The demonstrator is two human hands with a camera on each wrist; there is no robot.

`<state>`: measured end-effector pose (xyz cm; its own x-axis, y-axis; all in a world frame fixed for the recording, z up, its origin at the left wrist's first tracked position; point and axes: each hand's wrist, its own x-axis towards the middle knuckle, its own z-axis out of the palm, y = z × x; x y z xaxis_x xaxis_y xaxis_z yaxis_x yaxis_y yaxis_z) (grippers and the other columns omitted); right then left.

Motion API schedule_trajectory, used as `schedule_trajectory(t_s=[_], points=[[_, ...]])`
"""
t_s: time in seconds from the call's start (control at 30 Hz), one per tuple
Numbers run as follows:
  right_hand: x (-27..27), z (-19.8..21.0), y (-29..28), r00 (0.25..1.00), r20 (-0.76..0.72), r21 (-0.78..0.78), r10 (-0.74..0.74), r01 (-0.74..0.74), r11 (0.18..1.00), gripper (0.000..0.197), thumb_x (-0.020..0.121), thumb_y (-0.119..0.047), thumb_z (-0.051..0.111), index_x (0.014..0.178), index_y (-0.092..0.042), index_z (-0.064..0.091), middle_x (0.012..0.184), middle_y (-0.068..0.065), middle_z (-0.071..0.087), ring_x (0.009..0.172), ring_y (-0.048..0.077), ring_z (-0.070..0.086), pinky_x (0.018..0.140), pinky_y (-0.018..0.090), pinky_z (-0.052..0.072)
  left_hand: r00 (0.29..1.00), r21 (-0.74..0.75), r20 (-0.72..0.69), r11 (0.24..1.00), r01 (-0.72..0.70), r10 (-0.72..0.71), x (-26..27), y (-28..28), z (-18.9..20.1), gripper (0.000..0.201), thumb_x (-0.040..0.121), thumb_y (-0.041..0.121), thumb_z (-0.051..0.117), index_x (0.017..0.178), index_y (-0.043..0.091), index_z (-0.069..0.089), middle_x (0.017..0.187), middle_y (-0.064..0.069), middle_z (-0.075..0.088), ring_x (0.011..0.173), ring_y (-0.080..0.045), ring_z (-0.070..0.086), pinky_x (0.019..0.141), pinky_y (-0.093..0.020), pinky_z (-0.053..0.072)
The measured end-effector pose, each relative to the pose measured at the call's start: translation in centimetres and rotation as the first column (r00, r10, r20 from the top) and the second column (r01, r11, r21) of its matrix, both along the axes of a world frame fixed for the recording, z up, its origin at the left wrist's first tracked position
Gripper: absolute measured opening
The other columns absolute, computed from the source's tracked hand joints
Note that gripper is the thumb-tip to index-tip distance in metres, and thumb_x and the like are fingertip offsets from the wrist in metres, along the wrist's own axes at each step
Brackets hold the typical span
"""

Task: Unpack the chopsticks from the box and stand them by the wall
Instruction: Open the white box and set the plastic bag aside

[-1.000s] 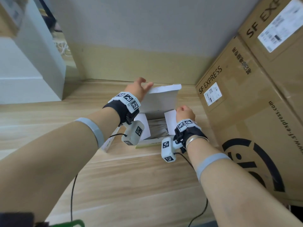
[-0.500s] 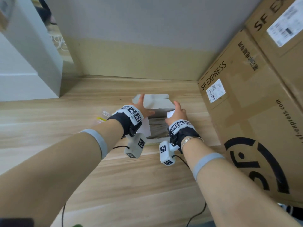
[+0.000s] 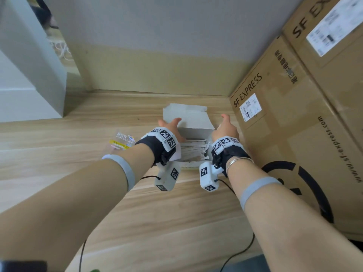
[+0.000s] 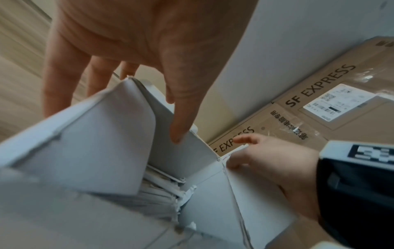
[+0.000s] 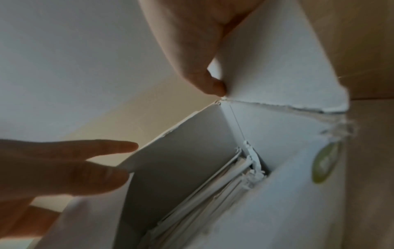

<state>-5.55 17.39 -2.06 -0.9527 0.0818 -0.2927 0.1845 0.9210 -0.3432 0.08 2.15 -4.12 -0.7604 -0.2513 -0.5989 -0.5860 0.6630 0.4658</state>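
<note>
A white cardboard box [image 3: 186, 116] lies on the wooden floor near the wall with its flaps folded outward. Paper-wrapped chopsticks [image 3: 193, 150] lie packed inside, also visible as chopsticks [image 4: 157, 193] and chopsticks [image 5: 213, 193]. My left hand [image 3: 170, 125] straddles the left flap: the straight fingers [image 4: 64, 70] lie outside it and the thumb touches the rear flap. My right hand [image 3: 225, 128] holds the right flap, with the thumb [image 5: 211, 84] pressed on its inner face and the fingers hidden behind.
Large brown SF Express cartons [image 3: 284, 134] stand close on the right, almost touching the box. The wall's beige skirting [image 3: 157, 75] runs just behind. A small printed plastic packet [image 3: 122, 142] lies on the floor to the left. A white cabinet [image 3: 29, 75] stands far left.
The rear flap, held upright by my left hand a second ago, now lies folded back toward the wall. Both hands have shifted to the box's side flaps.
</note>
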Motion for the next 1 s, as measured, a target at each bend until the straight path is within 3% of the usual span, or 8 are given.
schedule_trajectory(t_s=[0.1, 0.2, 0.33, 0.4, 0.5, 0.67, 0.87, 1.0], points=[[0.2, 0.2, 0.7, 0.995, -0.096, 0.059, 0.038, -0.032, 0.998, 0.057, 0.086, -0.001, 0.049, 0.137, -0.024, 0.035, 0.118, 0.012, 0.058, 0.097, 0.031, 0.06, 0.075, 0.035, 0.048, 1.0, 0.01, 0.008, 1.0, -0.002, 0.001, 0.7, 0.7, -0.1, 0.086, 0.078, 0.036, 0.072, 0.146, 0.033, 0.021, 0.151, -0.016, 0.004, 0.136, -0.04, 0.031, 0.108, -0.044, 0.035], [0.3, -0.3, 1.3, 0.988, -0.121, 0.132, 0.092, -0.076, 0.988, 0.044, 0.085, 0.0, 0.049, 0.125, -0.018, 0.048, 0.131, 0.01, 0.047, 0.108, 0.032, 0.056, 0.087, 0.04, 0.049, 1.0, 0.031, 0.017, 1.0, -0.002, 0.002, 1.1, 1.2, -0.4, 0.092, 0.076, 0.03, 0.075, 0.147, 0.034, 0.018, 0.154, -0.014, -0.012, 0.139, -0.04, 0.027, 0.111, -0.041, 0.034], [0.8, -1.3, 1.2, 0.998, -0.058, 0.099, 0.038, -0.032, 0.995, 0.02, 0.092, -0.017, 0.045, 0.105, -0.013, 0.059, 0.108, 0.012, 0.063, 0.085, 0.029, 0.057, 0.068, 0.03, 0.045, 0.997, 0.047, -0.05, 0.997, -0.053, 0.055, 1.1, 1.5, -1.0, 0.088, 0.077, 0.007, 0.07, 0.145, 0.037, 0.021, 0.155, -0.012, -0.012, 0.129, -0.039, 0.04, 0.104, -0.037, 0.043], [1.0, -1.7, 0.9, 0.999, -0.031, 0.072, 0.026, -0.024, 0.997, 0.018, 0.092, -0.019, 0.046, 0.104, -0.014, 0.059, 0.102, 0.013, 0.066, 0.081, 0.03, 0.058, 0.065, 0.029, 0.045, 0.987, 0.085, -0.108, 0.99, -0.109, 0.118, 1.2, 1.4, -1.0, 0.083, 0.079, 0.004, 0.068, 0.146, 0.031, 0.026, 0.154, -0.013, -0.005, 0.134, -0.035, 0.033, 0.106, -0.034, 0.039], [1.3, -2.0, 0.5, 0.999, 0.009, 0.069, 0.033, -0.033, 0.997, 0.023, 0.088, -0.007, 0.046, 0.108, -0.013, 0.054, 0.105, 0.015, 0.065, 0.093, 0.034, 0.062, 0.068, 0.03, 0.048, 0.983, 0.102, -0.113, 0.985, -0.136, 0.147, 1.3, 0.8, -0.5, 0.08, 0.08, 0.019, 0.071, 0.146, 0.031, 0.026, 0.152, -0.014, 0.002, 0.137, -0.034, 0.028, 0.109, -0.037, 0.036], [1.6, -1.8, 0.2, 0.999, 0.014, 0.074, 0.041, -0.042, 0.996, 0.031, 0.086, 0.002, 0.041, 0.114, -0.009, 0.05, 0.111, 0.019, 0.062, 0.099, 0.037, 0.061, 0.073, 0.035, 0.049, 0.997, 0.072, -0.052, 0.996, -0.057, 0.061, 1.5, 1.5, -0.3, 0.089, 0.073, 0.034, 0.076, 0.145, 0.04, 0.023, 0.155, -0.009, -0.009, 0.138, -0.039, 0.025, 0.112, -0.043, 0.034], [1.9, -2.0, 0.3, 0.998, -0.007, 0.089, 0.056, -0.055, 0.995, 0.031, 0.086, 0.001, 0.045, 0.115, -0.009, 0.049, 0.112, 0.018, 0.062, 0.1, 0.037, 0.061, 0.079, 0.039, 0.053, 0.997, -0.04, -0.065, 0.998, -0.05, 0.048, 1.9, 2.4, -0.6, 0.083, 0.081, 0.01, 0.059, 0.14, 0.051, 0.017, 0.154, -0.004, -0.006, 0.122, -0.038, 0.037, 0.088, -0.037, 0.045], [1.9, -2.6, 0.1, 0.995, -0.042, 0.107, 0.085, -0.08, 0.991, 0.033, 0.086, 0.002, 0.048, 0.118, -0.009, 0.047, 0.117, 0.016, 0.059, 0.104, 0.036, 0.06, 0.074, 0.036, 0.048, 0.989, 0.058, -0.1, 0.993, -0.103, 0.108, 2.2, 1.8, -0.4, 0.075, 0.082, 0.012, 0.053, 0.142, 0.045, 0.021, 0.153, -0.006, 0.002, 0.119, -0.038, 0.045, 0.089, -0.036, 0.044]])
